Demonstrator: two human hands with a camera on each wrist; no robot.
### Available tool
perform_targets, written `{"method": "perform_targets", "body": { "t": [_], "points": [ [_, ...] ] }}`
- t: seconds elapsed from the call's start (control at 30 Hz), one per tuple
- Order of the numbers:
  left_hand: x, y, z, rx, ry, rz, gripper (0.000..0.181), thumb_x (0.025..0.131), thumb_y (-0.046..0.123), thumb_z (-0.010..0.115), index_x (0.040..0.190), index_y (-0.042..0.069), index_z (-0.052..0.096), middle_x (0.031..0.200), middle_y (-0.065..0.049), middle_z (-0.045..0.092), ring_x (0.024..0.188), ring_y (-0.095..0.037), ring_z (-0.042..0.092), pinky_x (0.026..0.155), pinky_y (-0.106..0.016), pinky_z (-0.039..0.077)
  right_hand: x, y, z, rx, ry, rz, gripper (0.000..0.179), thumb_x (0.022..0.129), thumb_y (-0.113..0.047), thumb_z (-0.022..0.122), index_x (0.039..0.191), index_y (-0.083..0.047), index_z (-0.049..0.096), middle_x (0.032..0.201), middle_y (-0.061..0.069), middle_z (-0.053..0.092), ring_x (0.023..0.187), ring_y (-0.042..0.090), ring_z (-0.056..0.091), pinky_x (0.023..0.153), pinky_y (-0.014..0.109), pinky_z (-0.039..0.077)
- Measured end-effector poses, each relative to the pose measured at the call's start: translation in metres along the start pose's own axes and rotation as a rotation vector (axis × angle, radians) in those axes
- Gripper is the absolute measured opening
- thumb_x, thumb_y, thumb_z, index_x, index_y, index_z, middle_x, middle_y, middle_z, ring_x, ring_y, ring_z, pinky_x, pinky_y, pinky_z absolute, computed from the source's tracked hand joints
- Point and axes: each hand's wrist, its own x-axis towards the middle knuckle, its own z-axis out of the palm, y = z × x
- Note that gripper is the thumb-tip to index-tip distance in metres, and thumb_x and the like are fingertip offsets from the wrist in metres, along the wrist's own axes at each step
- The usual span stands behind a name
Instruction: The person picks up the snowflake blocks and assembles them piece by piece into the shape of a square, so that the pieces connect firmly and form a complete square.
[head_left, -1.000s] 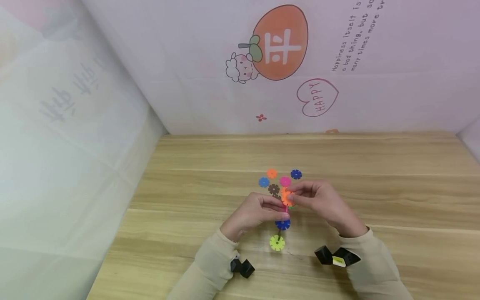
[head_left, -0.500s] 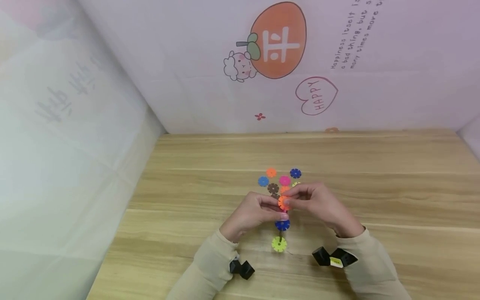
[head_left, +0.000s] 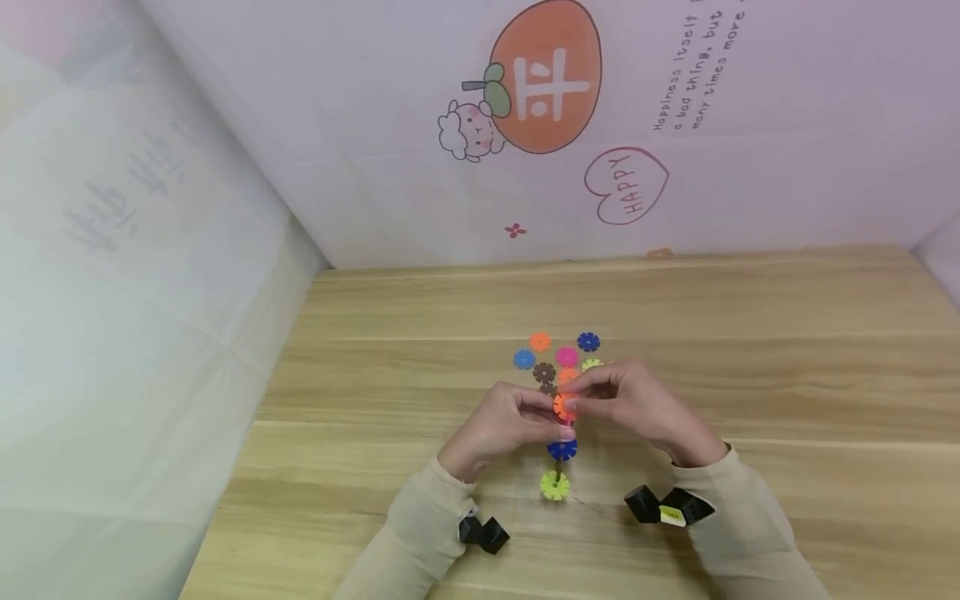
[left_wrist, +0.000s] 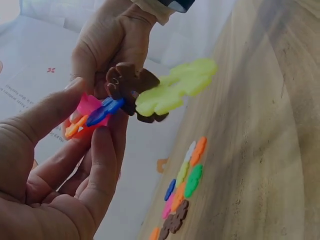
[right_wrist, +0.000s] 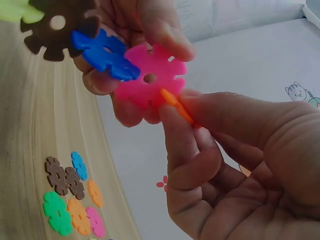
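Orange disc (right_wrist: 176,106) shifted toward pink disc (right_wrist: 163,75) — fingertip-pinched, right grip (head_left: 641,408).

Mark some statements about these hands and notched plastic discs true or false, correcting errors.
1. The left hand grips a pink notched plastic disc in a linked chain. True.
2. The right hand holds nothing. False: it pinches an orange notched plastic disc.
3. In that chain, a brown notched plastic disc sits between a blue notched plastic disc and a yellow-green notched plastic disc. True.
4. A green notched plastic disc lies on the wooden table. True.
5. The yellow-green disc touches the right hand. False: it is at the chain's end away from that hand.
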Motion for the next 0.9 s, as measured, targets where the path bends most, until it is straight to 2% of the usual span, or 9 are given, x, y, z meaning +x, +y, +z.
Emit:
{"method": "perform_targets", "body": {
  "t": [0.13, 0.37, 0.57, 0.9],
  "points": [
    [-0.0008, 0.0007, -0.0014, -0.015, -0.015, -0.017, 0.024, 0.079, 0.012, 0.083, 0.101, 0.007, 0.076, 0.094, -0.006, 0.077, 0.087, -0.017, 0.074, 0.080, -0.030, 0.059, -0.0021, -0.0022, -0.0019, 0.010, -0.004, 0.014, 0.020, 0.088, -0.013, 0.074, 0.106, -0.004, 0.075, 0.099, 0.010, 0.074, 0.086, 0.017, 0.070, 0.076, 0.026, 0.056],
    [-0.0025, 0.0029, -0.0055, 0.025, -0.059, -0.019, 0.026, 0.081, 0.016, 0.082, 0.105, 0.010, 0.075, 0.095, -0.005, 0.077, 0.089, -0.016, 0.074, 0.083, -0.030, 0.058, -0.0070, -0.0059, -0.0054, 0.037, 0.008, 0.080, 0.025, 0.091, -0.020, 0.072, 0.113, -0.008, 0.072, 0.106, 0.008, 0.074, 0.095, 0.017, 0.070, 0.082, 0.030, 0.057],
    [-0.0022, 0.0030, -0.0060, 0.021, -0.067, -0.019, 0.025, 0.081, 0.015, 0.082, 0.105, 0.010, 0.075, 0.096, -0.005, 0.077, 0.090, -0.016, 0.074, 0.084, -0.029, 0.057, -0.0073, -0.0062, -0.0063, 0.050, 0.002, 0.059, 0.027, 0.092, -0.018, 0.070, 0.115, -0.004, 0.071, 0.107, 0.009, 0.073, 0.094, 0.015, 0.069, 0.080, 0.024, 0.056],
    [-0.0008, 0.0038, -0.0058, 0.027, -0.064, -0.038, 0.026, 0.081, 0.015, 0.082, 0.105, 0.010, 0.074, 0.095, -0.004, 0.077, 0.087, -0.016, 0.074, 0.083, -0.030, 0.057, -0.0053, -0.0039, -0.0039, 0.056, -0.032, 0.043, 0.025, 0.091, -0.018, 0.072, 0.113, -0.007, 0.073, 0.109, 0.009, 0.073, 0.095, 0.015, 0.069, 0.082, 0.026, 0.056]
  ]
}}
